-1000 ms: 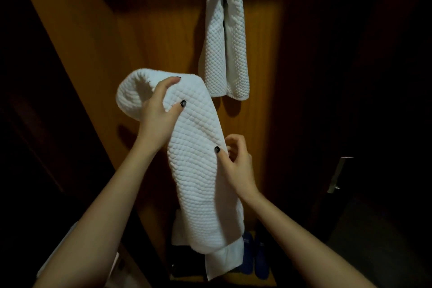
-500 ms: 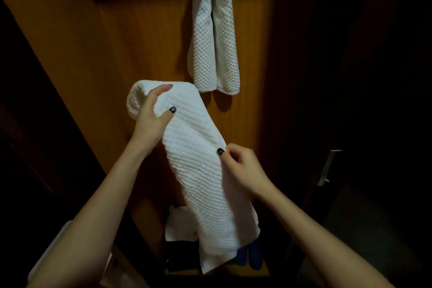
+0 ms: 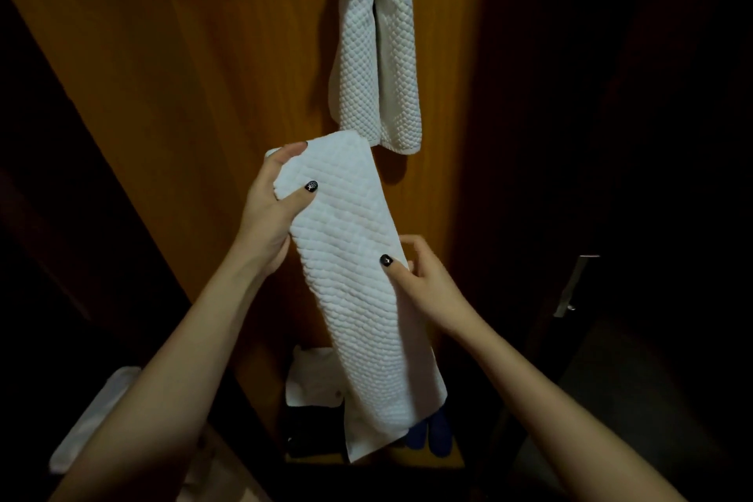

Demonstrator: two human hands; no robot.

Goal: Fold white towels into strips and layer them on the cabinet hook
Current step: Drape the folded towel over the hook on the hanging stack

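I hold a white waffle-textured towel (image 3: 358, 281) folded into a long strip that hangs down in front of the wooden cabinet wall (image 3: 228, 94). My left hand (image 3: 273, 212) grips its upper left corner, thumb on the front face. My right hand (image 3: 423, 277) pinches its right edge about halfway down. A second white towel (image 3: 379, 65) hangs folded over the hook above; the hook itself lies beyond the top of the frame. The bottom of the held strip reaches near the cabinet floor.
White cloth (image 3: 313, 383), a dark item and blue slippers (image 3: 432, 434) lie on the cabinet floor below. A metal door handle (image 3: 572, 285) shows at the right in the dark. Another pale towel (image 3: 93, 420) lies at lower left.
The rounded top fold under my left hand has flattened and the strip has become narrower and straighter. The view has tilted down, so the hanging towel's top has left the frame.
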